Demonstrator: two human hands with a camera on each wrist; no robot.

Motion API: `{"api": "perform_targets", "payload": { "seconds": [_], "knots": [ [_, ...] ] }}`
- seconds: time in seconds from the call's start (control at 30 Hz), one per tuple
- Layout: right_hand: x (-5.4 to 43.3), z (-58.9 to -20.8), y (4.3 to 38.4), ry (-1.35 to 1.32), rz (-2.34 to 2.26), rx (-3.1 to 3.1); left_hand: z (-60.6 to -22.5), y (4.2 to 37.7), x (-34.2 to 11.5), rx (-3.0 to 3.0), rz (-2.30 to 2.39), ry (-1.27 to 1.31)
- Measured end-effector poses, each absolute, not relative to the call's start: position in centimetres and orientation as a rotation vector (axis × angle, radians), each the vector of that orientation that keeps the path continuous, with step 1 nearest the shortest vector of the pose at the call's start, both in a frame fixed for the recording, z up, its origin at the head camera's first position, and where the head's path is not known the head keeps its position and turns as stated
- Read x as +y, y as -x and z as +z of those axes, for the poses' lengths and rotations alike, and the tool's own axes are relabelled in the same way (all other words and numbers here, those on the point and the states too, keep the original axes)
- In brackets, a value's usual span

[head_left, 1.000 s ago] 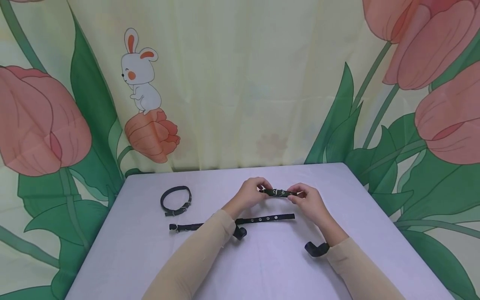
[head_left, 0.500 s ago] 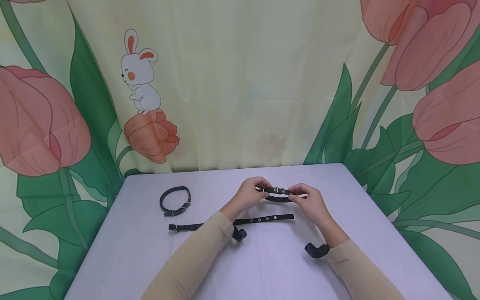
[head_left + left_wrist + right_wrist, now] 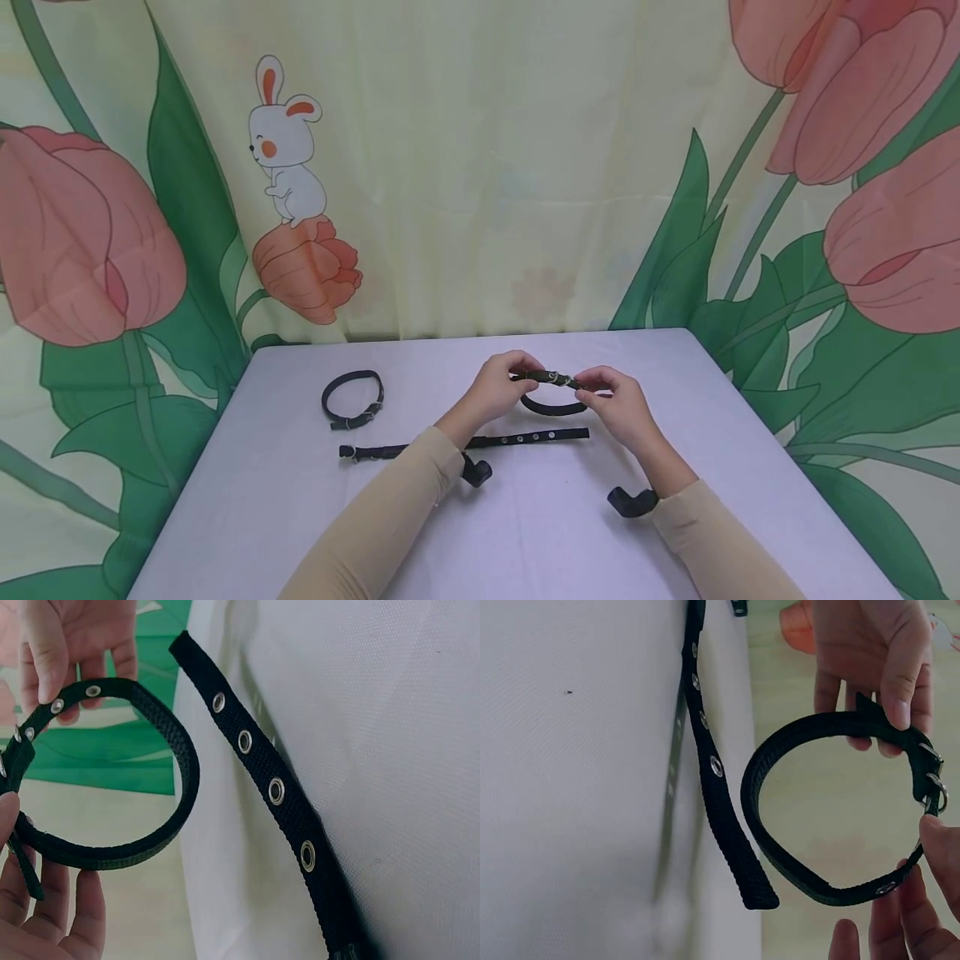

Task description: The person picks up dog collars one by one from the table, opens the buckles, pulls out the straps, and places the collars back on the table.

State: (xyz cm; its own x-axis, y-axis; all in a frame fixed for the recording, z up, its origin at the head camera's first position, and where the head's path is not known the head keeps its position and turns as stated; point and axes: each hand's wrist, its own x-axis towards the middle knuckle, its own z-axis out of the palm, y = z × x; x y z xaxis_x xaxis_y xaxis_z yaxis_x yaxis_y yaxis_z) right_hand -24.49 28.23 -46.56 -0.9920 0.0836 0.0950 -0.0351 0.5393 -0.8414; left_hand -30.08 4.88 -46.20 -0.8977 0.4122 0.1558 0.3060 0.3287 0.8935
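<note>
Both hands hold a black buckle collar (image 3: 555, 410) up over the far part of the table, its strap closed into a loop. My left hand (image 3: 498, 387) pinches it beside the buckle, where the strap's free tail pokes out near the fingers in the left wrist view. On the other side, my right hand (image 3: 615, 404) pinches the strap by its metal eyelets, thumb on top. The right wrist view shows the buckle and a D-ring (image 3: 939, 791) between the two hands. A second black collar (image 3: 532, 437) lies unbuckled and straight below them, partly hidden by the left forearm.
Back left on the white-covered table (image 3: 555, 533) lies a third collar (image 3: 352, 377), buckled into a ring. A flowered curtain (image 3: 480, 167) hangs behind the table's far edge. Black wrist cameras (image 3: 632, 502) stick out from both wrists.
The held collar has tipped, so its loop hangs lower and shows more below the buckle. Its buckle side now slants down to the right. Both hands keep their grip nearly in place.
</note>
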Motion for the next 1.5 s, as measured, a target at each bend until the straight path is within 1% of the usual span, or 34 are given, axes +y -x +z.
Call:
{"api": "perform_targets", "payload": {
  "seconds": [0.23, 0.57, 0.9, 1.13, 1.5],
  "knots": [
    [28.0, -46.2, 24.1, 0.004, 1.469, -2.631, -45.9, 29.8, 4.7, 2.472, 1.636, -0.652],
    [26.7, -45.7, 23.9, -0.023, 1.490, -2.583, -45.4, 29.0, 4.7, 2.485, 1.603, -0.701],
    [25.9, -45.7, 23.6, -0.101, 1.418, -2.624, -45.3, 28.5, 4.7, 2.484, 1.632, -0.724],
    [25.5, -45.8, 23.6, -0.082, 1.437, -2.601, -44.8, 27.9, 4.6, 2.483, 1.660, -0.705],
    [25.3, -45.7, 23.4, -0.055, 1.475, -2.546, -45.6, 27.5, 4.0, 2.457, 1.690, -0.604]
  ]
}}
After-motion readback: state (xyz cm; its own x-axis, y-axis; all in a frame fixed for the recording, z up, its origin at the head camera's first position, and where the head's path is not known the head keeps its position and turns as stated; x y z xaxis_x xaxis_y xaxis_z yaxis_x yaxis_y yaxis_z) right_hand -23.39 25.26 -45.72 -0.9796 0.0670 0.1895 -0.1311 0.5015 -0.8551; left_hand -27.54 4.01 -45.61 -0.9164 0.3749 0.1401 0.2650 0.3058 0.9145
